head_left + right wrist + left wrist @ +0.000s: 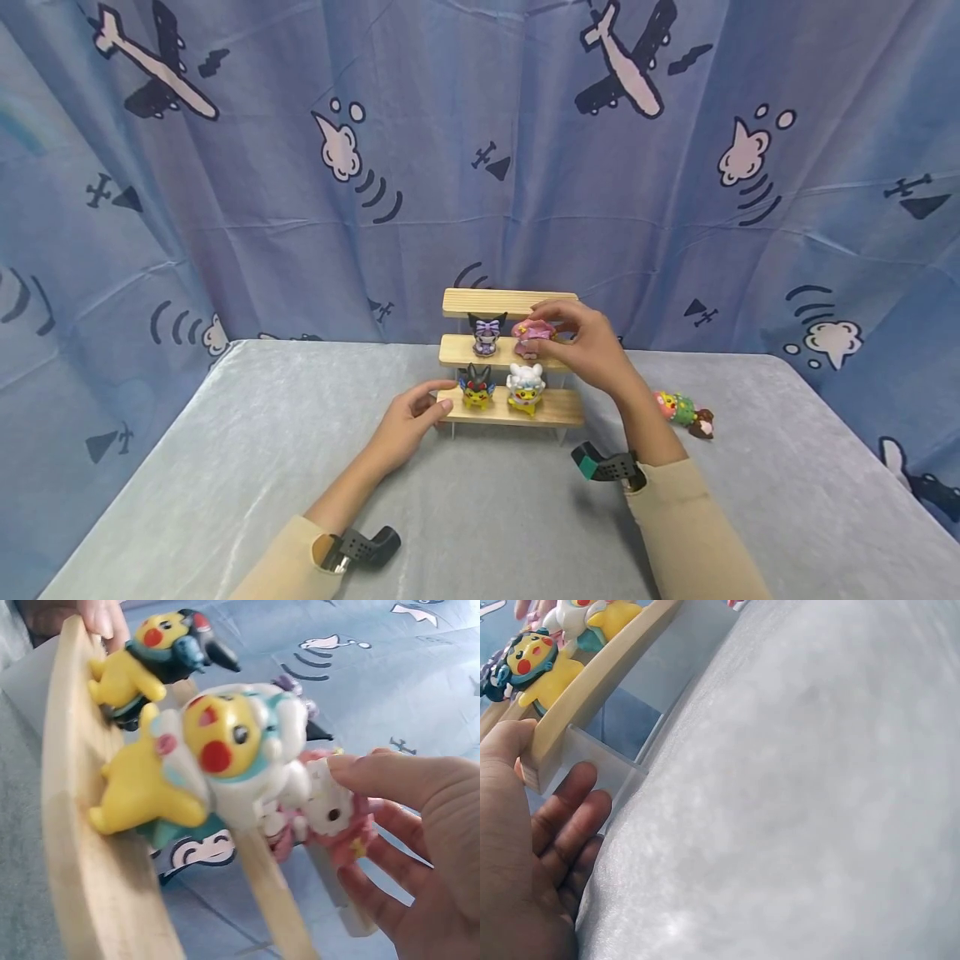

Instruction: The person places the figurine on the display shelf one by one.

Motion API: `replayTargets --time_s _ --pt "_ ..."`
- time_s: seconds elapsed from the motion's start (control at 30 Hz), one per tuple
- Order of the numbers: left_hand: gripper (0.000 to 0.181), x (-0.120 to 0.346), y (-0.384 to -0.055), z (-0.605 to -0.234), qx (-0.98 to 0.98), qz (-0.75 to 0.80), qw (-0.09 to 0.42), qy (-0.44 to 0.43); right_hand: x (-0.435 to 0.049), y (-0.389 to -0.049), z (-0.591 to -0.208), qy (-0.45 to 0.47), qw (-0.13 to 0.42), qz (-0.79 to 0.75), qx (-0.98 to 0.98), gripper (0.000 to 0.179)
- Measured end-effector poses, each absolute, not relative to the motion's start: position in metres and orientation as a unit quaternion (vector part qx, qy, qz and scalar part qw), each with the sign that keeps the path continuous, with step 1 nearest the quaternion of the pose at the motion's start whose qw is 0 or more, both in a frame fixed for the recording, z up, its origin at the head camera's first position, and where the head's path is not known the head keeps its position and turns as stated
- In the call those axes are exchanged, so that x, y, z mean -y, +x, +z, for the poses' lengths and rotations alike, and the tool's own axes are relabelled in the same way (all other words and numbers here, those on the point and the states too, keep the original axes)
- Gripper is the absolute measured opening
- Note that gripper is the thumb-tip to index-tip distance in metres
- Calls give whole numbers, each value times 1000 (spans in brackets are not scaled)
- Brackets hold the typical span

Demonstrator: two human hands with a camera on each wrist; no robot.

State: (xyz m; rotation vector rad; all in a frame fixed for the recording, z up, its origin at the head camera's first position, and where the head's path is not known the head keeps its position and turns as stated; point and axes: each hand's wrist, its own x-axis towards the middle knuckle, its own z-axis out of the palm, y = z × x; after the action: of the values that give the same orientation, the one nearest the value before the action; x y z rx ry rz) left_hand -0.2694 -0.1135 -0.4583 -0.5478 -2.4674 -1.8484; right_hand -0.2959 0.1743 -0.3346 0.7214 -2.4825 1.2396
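A three-step wooden display shelf (510, 351) with clear supports stands on the table. My right hand (577, 340) pinches a pink-hooded figurine (330, 806) with a white face, at the right of the middle step. Left of it stands a purple figurine (486, 335) with black pointed ears. On the bottom step are a yellow figurine in a black hood (477, 388) and a yellow figurine in a white hood (525, 388). At that step's left end, my left hand (405, 425) grips the board, thumb on its edge (536, 761).
A green, yellow and brown figurine (684, 414) lies on its side on the table, right of the shelf, near my right forearm. Behind the grey-white tablecloth (322, 400) hangs a blue curtain (420, 167) printed with airplanes.
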Motion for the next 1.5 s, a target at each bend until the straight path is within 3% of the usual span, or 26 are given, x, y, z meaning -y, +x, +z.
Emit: replayTargets --time_s 0.67,1.5 --pt "38 111 -267 -453 788 -592 6 -170 -202 -279 -311 246 214 404 855 18" --pt "37 114 -268 -456 789 -589 2 -177 -294 -251 -332 159 170 301 925 22"
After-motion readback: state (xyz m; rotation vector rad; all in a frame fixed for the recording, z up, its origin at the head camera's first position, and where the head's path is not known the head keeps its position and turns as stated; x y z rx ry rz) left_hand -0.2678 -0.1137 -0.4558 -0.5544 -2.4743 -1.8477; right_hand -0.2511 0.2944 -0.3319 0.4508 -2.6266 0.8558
